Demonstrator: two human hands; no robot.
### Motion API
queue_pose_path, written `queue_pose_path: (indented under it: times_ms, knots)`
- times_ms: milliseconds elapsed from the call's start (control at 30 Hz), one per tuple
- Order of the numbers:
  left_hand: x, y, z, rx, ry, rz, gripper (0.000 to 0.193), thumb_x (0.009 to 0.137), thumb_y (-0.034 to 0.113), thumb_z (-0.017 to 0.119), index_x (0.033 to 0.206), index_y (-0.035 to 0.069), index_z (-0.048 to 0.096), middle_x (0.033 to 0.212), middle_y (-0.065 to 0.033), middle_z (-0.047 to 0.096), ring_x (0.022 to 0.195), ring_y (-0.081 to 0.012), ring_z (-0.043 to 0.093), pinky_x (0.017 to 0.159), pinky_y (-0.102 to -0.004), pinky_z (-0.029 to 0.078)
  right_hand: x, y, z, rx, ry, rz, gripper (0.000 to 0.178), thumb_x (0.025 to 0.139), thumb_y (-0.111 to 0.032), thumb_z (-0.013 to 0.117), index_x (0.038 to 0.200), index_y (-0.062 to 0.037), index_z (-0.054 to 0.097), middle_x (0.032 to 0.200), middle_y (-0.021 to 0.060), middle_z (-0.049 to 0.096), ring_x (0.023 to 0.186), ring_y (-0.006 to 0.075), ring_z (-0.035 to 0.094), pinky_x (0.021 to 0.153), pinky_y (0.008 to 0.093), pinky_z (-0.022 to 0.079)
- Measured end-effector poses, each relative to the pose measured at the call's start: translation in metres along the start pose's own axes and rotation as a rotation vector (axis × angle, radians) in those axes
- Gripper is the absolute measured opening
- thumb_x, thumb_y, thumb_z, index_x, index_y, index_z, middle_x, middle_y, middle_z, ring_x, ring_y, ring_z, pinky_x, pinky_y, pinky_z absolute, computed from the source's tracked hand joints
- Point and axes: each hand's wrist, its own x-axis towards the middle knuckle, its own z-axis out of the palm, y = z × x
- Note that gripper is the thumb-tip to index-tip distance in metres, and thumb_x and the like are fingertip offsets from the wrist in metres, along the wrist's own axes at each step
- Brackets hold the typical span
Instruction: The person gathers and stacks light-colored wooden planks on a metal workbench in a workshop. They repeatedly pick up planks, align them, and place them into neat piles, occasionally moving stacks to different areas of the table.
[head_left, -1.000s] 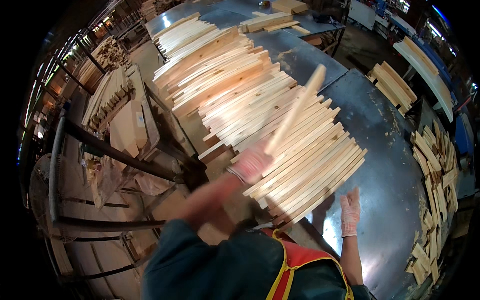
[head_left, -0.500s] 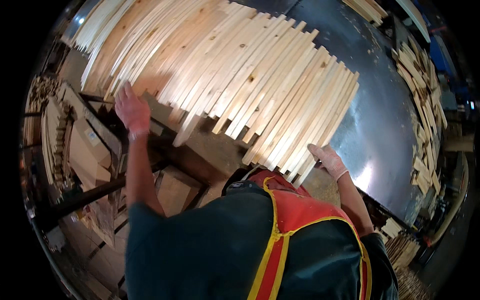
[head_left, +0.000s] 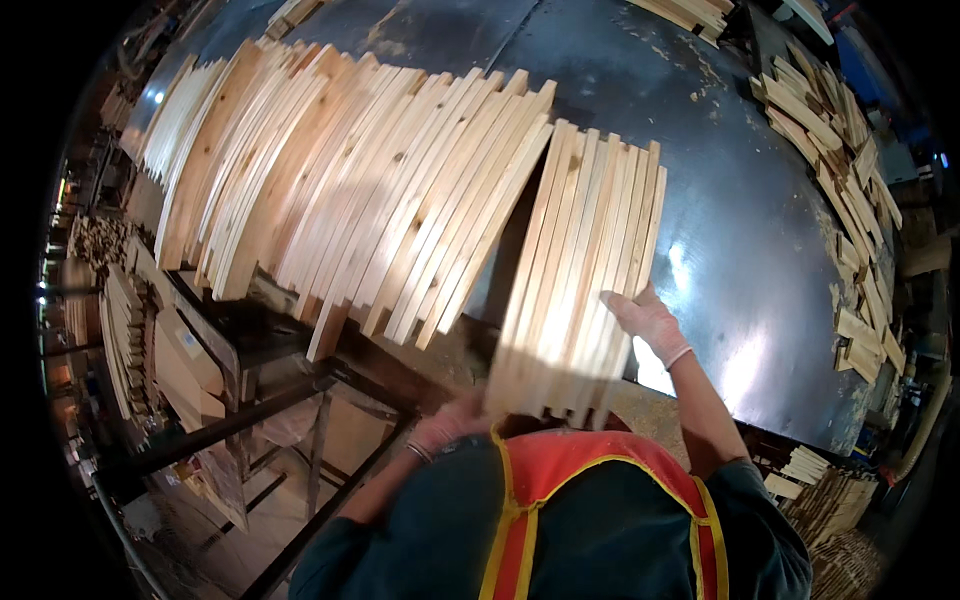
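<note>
My right hand (head_left: 648,322) pinches the strip bundle (head_left: 580,250), now parted from the row (head_left: 390,190) at left; blurred left hand (head_left: 450,422): cannot tell.

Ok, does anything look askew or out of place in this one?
Mildly: one wooden strip juts past its neighbours at the near edge of the long row. Along the right side of the table, scraps lie jumbled at mixed angles, unlike the roughly parallel row.

This is a woodworking workshop, shown by the broad dark worktable (head_left: 730,190) with a long row of pale wooden strips (head_left: 400,190) at eleven o'clock, a loose heap of wood pieces (head_left: 848,200) between two and three, stacked strips (head_left: 835,510) at four, and more piled boards (head_left: 120,345) at nine.
</note>
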Motion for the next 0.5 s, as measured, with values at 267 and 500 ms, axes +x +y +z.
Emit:
queue_pose_path:
  times_ms: [267, 500]
  knots:
    - [0.186, 0.168, -0.02, 0.467, 0.385, -0.307, 0.113, 0.083, 0.071, 0.071, 0.159, -0.007, 0.037, 0.156, -0.0323, 0.048, 0.144, -0.0413, 0.051, 0.119, -0.0451, 0.042, 0.03, -0.028, -0.07, -0.226, -0.113, 0.118, 0.103, 0.091, -0.065, 0.072, 0.16, 0.001, 0.034, 0.131, 0.0198, 0.068, 0.114, 0.0259, 0.068, 0.093, 0.0388, 0.058]
    - [0.202, 0.209, -0.001, 0.477, 0.425, -0.146, 0.114, 0.075, 0.066, 0.082, 0.155, -0.004, 0.041, 0.148, -0.0303, 0.052, 0.14, -0.0413, 0.052, 0.116, -0.0448, 0.045, 0.026, -0.024, -0.056, 0.095, 0.116, -0.049, 0.091, 0.091, -0.051, 0.079, 0.148, 0.0119, 0.046, 0.125, 0.022, 0.069, 0.115, 0.0287, 0.067, 0.103, 0.0357, 0.053]
